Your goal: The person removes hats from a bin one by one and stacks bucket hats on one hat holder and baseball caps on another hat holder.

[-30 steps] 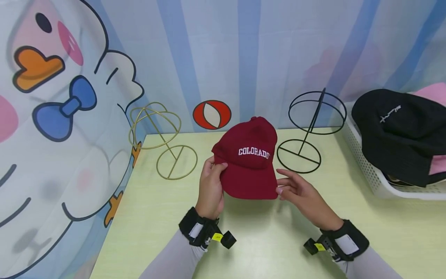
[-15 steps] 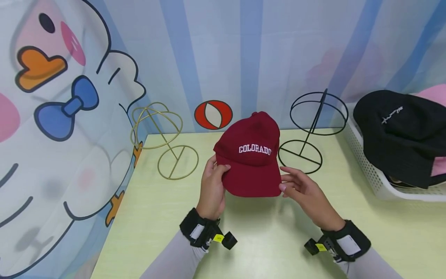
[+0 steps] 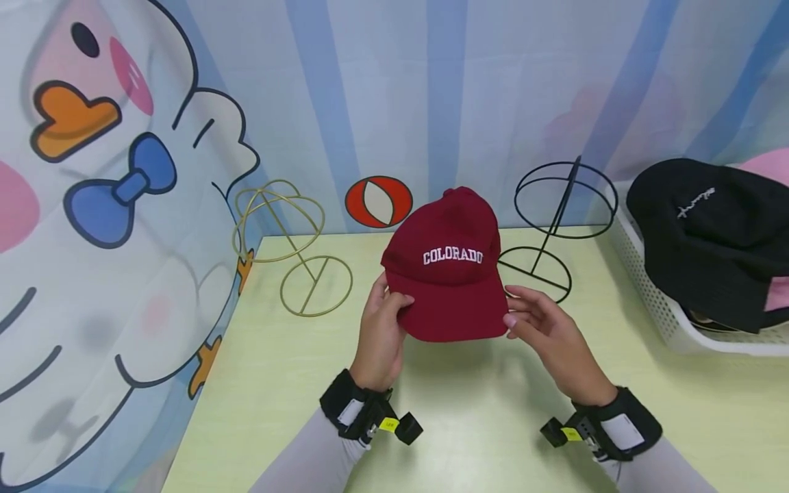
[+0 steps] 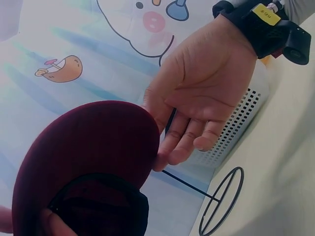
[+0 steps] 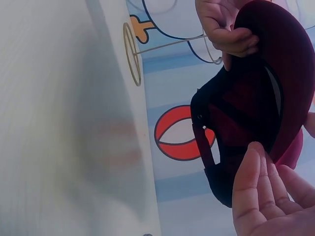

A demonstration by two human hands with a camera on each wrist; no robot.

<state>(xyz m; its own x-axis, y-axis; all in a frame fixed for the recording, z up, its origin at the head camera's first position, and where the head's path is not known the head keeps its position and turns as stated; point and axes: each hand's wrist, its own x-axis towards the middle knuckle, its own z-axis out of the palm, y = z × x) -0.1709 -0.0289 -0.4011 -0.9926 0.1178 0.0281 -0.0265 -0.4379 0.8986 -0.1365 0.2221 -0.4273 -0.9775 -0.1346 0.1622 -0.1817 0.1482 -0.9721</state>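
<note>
Maroon baseball cap (image 3: 456, 274) above the table (image 3: 477, 424), brim toward the grey sleeves (image 3: 311, 452): left hand (image 3: 379, 339) pinches one brim edge; right hand (image 3: 551, 339), fingers relaxed, touches the other, nearer the black hat stand (image 3: 546, 241).

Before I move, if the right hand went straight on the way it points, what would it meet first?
The right hand would likely meet the maroon cap first, at the edge of its brim; the thumb appears there, though contact is hard to judge.
</note>
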